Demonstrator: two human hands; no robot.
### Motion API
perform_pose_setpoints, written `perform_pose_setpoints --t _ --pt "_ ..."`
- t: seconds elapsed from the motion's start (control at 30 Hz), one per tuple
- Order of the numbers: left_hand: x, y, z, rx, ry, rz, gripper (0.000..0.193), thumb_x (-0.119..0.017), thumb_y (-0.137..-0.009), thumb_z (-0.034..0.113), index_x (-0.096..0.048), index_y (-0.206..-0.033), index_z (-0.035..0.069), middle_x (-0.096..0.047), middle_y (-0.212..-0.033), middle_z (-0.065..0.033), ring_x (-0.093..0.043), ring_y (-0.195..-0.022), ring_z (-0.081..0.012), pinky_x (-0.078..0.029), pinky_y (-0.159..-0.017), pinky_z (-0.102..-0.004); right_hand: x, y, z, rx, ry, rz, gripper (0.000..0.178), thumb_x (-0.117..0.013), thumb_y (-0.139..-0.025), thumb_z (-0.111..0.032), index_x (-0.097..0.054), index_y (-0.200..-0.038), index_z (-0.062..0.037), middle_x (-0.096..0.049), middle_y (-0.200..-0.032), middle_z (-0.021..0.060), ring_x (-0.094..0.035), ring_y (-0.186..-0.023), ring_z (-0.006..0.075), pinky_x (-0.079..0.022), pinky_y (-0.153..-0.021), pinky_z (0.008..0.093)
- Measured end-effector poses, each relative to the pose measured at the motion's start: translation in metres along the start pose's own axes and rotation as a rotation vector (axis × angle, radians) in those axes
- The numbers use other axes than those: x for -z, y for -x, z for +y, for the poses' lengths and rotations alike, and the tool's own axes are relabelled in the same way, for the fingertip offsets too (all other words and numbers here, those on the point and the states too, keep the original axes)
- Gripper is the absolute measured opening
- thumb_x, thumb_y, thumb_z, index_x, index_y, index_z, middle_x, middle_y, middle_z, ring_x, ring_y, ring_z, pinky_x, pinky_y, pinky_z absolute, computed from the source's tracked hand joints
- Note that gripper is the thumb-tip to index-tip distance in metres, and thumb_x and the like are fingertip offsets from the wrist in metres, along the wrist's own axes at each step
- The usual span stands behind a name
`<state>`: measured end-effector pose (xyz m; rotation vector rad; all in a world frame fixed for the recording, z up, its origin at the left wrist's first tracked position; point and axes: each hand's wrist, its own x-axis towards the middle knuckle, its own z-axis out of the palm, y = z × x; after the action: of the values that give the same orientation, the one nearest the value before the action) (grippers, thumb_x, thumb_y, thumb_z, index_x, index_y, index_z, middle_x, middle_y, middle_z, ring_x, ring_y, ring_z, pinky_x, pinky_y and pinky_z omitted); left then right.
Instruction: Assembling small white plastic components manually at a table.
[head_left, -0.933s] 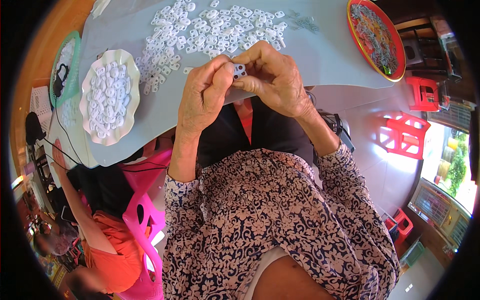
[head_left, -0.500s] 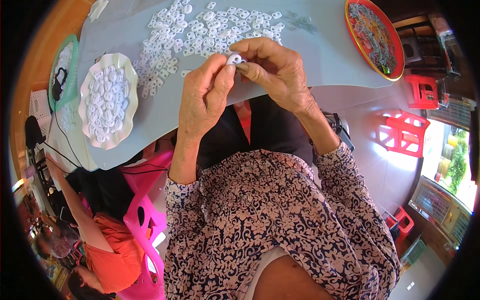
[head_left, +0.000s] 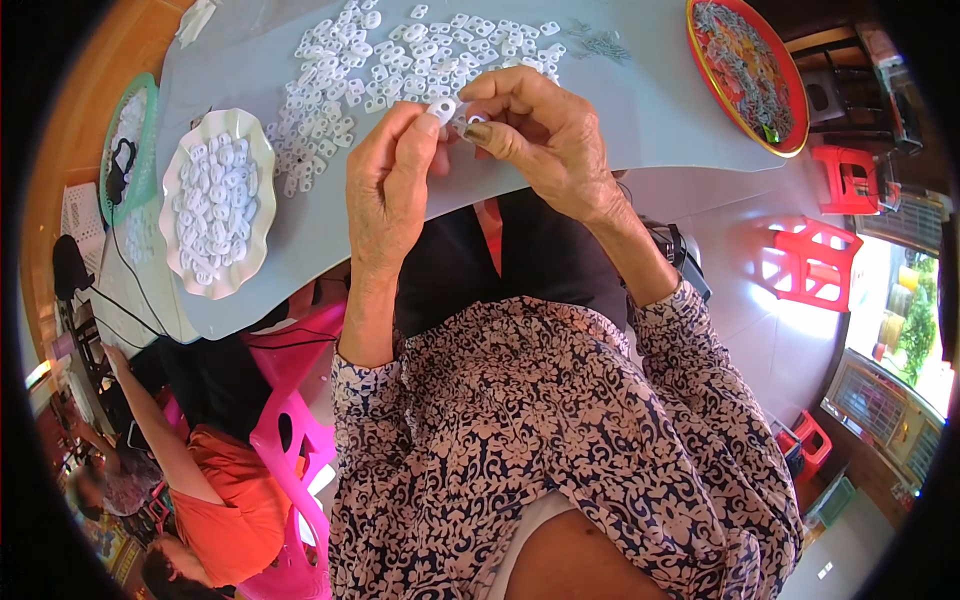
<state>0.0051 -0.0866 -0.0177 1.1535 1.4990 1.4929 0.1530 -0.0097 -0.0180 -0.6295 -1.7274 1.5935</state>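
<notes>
My left hand [head_left: 392, 185] pinches a small white plastic piece with a round hole [head_left: 442, 109] between thumb and fingertips. Close beside it, my right hand [head_left: 555, 140] is closed in a pinch on a small whitish part [head_left: 474, 120], mostly hidden by the thumb. Both hands are raised over the near edge of the grey table [head_left: 640, 130]. Beyond them lies a wide spread of similar loose white plastic pieces [head_left: 400, 75]. To the left, a cream dish with a wavy rim [head_left: 268, 190] holds many rounded white pieces.
Small grey pins [head_left: 605, 46] lie at the back. A red tray with a gold rim [head_left: 700, 62], heaped with grey pins, sits far right. Left are a green basket [head_left: 150, 95], a black cable [head_left: 130, 275] and a pink chair [head_left: 270, 430]. A person in orange [head_left: 235, 500] sits there.
My left hand has drawn slightly left with the white piece. A small gap now shows between it and the part at my right fingertips, where the hands were together before.
</notes>
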Motion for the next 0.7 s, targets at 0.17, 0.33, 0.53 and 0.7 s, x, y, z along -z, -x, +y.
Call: perform_pose_setpoints --t 0.17,0.33,0.53,0.7 --pt "-0.0001 -0.0002 -0.0013 -0.012 0.003 -0.022 0.026 -0.05 -0.092 0.023 -0.058 -0.084 0.0 -0.048 -0.061 0.0015 -0.038 -0.057 -0.0052 -0.03 -0.051 -0.0221 -0.0006 -0.0003 -0.0014 -0.021 -0.005 -0.012 0.024 -0.055 -0.087 0.003 -0.054 -0.11 0.0023 -0.062 -0.093 0.007 -0.061 -0.086 0.0099 -0.05 -0.076 0.0231" --pt "-0.0006 0.0004 0.0033 0.005 0.002 -0.025 0.026 -0.05 -0.092 0.023 -0.058 -0.084 0.0 -0.049 -0.062 0.0019 -0.038 -0.058 -0.0049 -0.03 -0.052 -0.0218 -0.001 -0.0009 0.0009 -0.033 0.002 -0.001 0.02 -0.055 -0.086 0.003 -0.057 -0.106 0.0026 -0.062 -0.087 0.005 -0.058 -0.076 0.0067 -0.05 -0.069 0.0224" --pt "0.0003 0.0001 0.0063 0.03 0.001 -0.025 0.025 -0.051 -0.092 0.022 -0.058 -0.085 -0.001 -0.05 -0.063 0.0014 -0.039 -0.058 -0.005 -0.031 -0.052 -0.0215 -0.0013 -0.0016 -0.0029 -0.088 -0.017 0.009 0.01 -0.057 -0.086 0.0 -0.061 -0.095 0.0025 -0.06 -0.076 0.0009 -0.051 -0.066 0.003 -0.044 -0.057 0.0192" --pt "-0.0034 0.0 0.007 -0.01 -0.007 -0.021 0.025 -0.05 -0.092 0.022 -0.06 -0.086 -0.001 -0.052 -0.064 0.0008 -0.042 -0.059 -0.0049 -0.032 -0.053 -0.0211 0.0027 -0.0007 -0.0014 -0.104 -0.065 -0.03 0.011 -0.06 -0.087 -0.006 -0.06 -0.094 0.0018 -0.062 -0.081 0.002 -0.055 -0.069 0.006 -0.047 -0.063 0.0209"
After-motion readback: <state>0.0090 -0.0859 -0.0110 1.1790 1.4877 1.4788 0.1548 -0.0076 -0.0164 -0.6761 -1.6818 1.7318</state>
